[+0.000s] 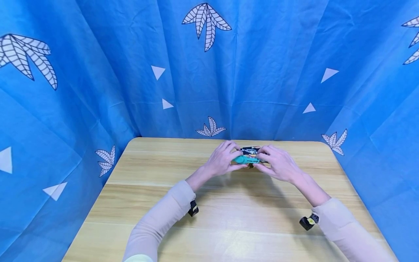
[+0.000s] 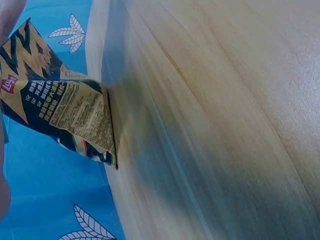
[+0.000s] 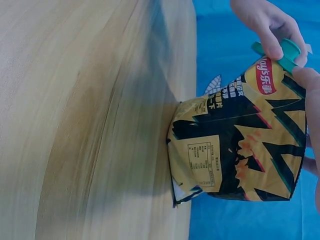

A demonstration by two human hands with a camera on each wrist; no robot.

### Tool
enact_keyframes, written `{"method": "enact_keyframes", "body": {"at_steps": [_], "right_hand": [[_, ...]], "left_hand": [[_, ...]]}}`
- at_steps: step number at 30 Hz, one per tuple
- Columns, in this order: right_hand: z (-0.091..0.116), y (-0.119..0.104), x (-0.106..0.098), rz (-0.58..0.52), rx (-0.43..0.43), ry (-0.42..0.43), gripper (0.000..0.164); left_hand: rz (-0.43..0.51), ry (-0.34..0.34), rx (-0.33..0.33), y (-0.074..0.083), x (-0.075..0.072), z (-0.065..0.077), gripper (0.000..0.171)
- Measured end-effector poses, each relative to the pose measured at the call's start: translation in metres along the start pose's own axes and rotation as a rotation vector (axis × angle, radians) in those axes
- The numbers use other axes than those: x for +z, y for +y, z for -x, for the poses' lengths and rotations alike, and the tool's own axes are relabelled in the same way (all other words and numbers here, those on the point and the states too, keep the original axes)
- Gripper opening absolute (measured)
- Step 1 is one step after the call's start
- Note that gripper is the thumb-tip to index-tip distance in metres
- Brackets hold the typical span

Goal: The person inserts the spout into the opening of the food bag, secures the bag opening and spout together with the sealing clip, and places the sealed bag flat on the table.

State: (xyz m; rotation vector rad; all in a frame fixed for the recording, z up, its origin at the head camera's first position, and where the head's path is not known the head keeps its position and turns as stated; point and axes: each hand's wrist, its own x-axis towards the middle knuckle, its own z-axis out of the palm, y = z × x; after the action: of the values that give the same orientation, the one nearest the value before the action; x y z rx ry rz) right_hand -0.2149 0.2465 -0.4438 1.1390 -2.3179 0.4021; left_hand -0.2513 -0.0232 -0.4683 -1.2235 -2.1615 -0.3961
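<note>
A black-and-gold chip bag (image 3: 235, 145) with a red label stands near the table's far edge, its bottom at the wood. Across its top lies a teal bag clip (image 1: 247, 159). My left hand (image 1: 224, 158) pinches the clip's left end between thumb and fingers. On the other side, my right hand (image 1: 278, 163) grips the top of the bag at the clip's right end, thumb on the near side. The left wrist view shows the bag's printed panel (image 2: 75, 110), with only slivers of the left hand at the edge. Part of the clip is hidden behind fingers.
The light wooden table (image 1: 229, 218) spreads out in front of the bag. Blue curtains (image 1: 262, 72) with white leaf and triangle prints hang behind it and along both sides. Each forearm carries a small black wrist camera (image 1: 194, 208).
</note>
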Motion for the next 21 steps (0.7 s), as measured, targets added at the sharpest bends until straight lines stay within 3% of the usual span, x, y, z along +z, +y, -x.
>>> {"method": "enact_keyframes", "body": {"at_steps": [21], "right_hand": [[-0.0040,-0.0053,-0.0078,0.043,0.007,-0.086,0.020]], "left_hand": [[0.017,-0.016,-0.009,0.0004,0.0006,-0.0009,0.041]]}}
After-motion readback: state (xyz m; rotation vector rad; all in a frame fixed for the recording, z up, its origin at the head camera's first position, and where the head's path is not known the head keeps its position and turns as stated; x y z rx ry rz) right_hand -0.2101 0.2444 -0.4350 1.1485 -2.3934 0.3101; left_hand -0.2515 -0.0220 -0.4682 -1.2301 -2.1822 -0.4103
